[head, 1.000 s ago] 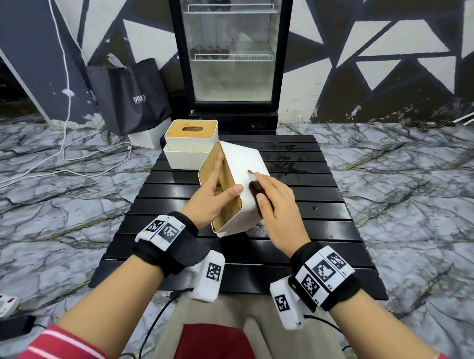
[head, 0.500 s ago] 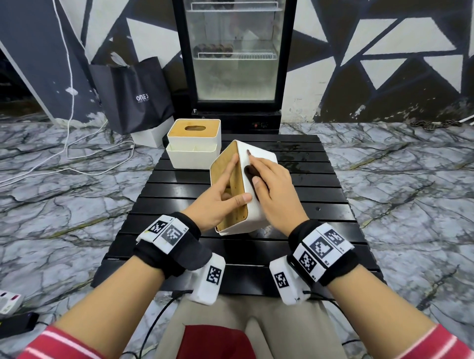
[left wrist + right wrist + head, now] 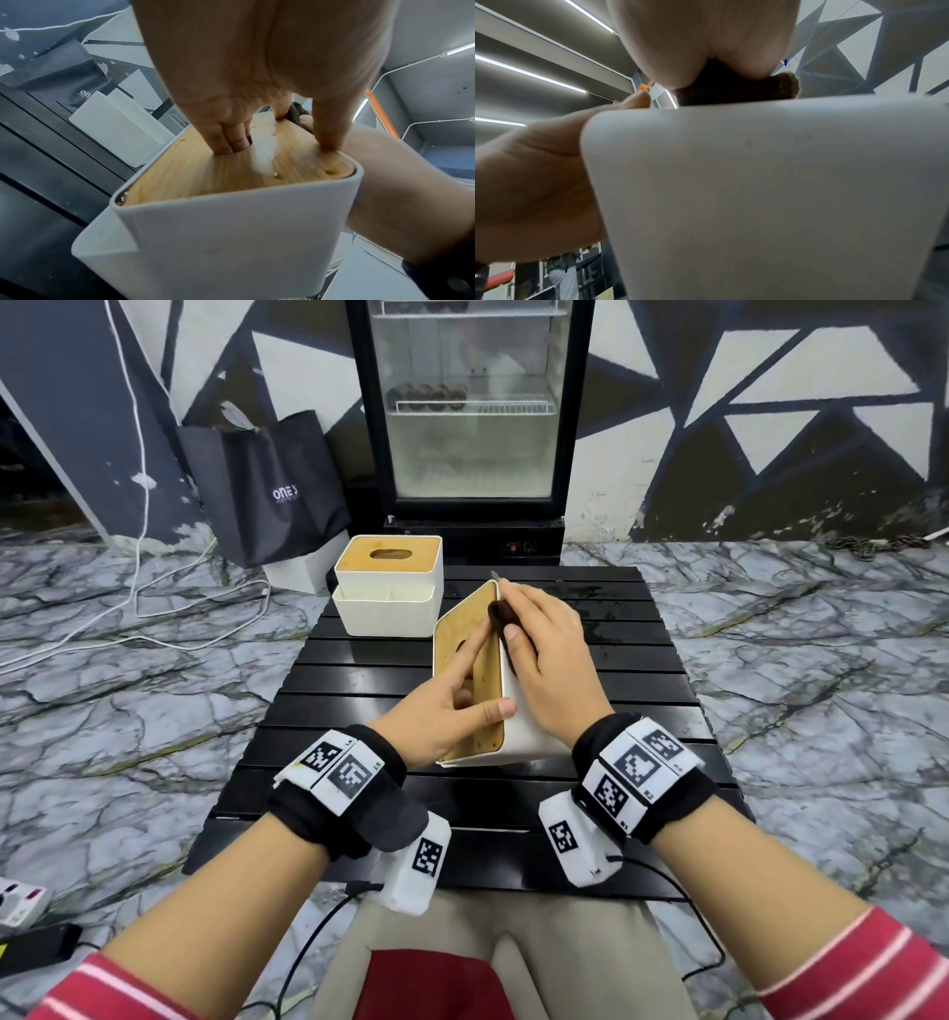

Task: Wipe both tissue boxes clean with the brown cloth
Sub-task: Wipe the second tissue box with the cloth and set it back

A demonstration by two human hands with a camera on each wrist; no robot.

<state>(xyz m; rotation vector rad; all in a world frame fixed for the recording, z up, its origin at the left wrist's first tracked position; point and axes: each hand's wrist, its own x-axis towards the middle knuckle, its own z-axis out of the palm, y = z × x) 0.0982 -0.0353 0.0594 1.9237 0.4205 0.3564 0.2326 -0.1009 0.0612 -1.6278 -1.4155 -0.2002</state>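
Head view: near tissue box (image 3: 518, 737) held tipped on edge at middle of black slatted worktop (image 3: 359, 670), wooden lid facing left. Left hand (image 3: 441, 711) hooked on lid: fingers (image 3: 226, 140) tucked into slot, thumb pressed on wood. Right hand (image 3: 549, 670) laid on white side, fingers curled on brown cloth (image 3: 500, 618) pressed near far top edge. Second tissue box (image 3: 387, 593) upright at far left, well apart.

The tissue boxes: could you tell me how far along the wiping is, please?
In hand: the left hand grips the near box, tipped on its side, while the right hand presses the brown cloth near its top edge. Left: the far box stands untouched. Nothing visibly proves a finished surface.
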